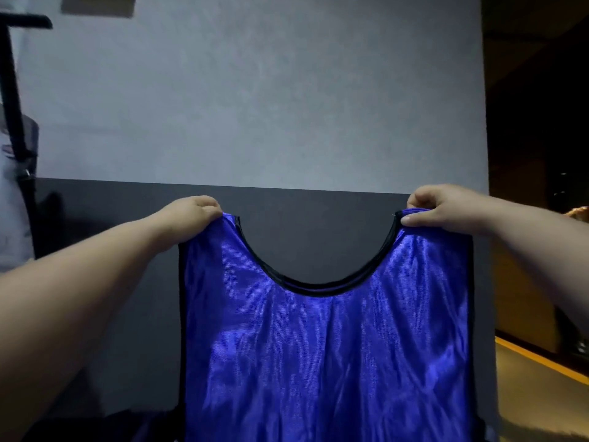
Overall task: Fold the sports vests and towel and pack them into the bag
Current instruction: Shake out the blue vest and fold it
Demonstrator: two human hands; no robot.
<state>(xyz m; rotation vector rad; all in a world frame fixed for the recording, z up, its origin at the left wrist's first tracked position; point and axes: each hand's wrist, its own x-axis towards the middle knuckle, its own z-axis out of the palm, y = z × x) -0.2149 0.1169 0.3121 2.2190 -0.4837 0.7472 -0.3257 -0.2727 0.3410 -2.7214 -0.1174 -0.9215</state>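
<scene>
A shiny blue sports vest [325,346] with black trim hangs upright in front of me, its scooped neckline facing up. My left hand [191,215] pinches the left shoulder strap. My right hand [436,208] pinches the right shoulder strap, thumb on the near side. The vest is stretched flat between the two hands and its lower part runs out of the frame. The towel is not in view.
Behind the vest is a wall, light grey above [255,90] and dark grey below [111,234]. A black strap and pale bag-like shape [16,154] hang at the far left. At the right is a dim room with a yellow-edged floor [541,365].
</scene>
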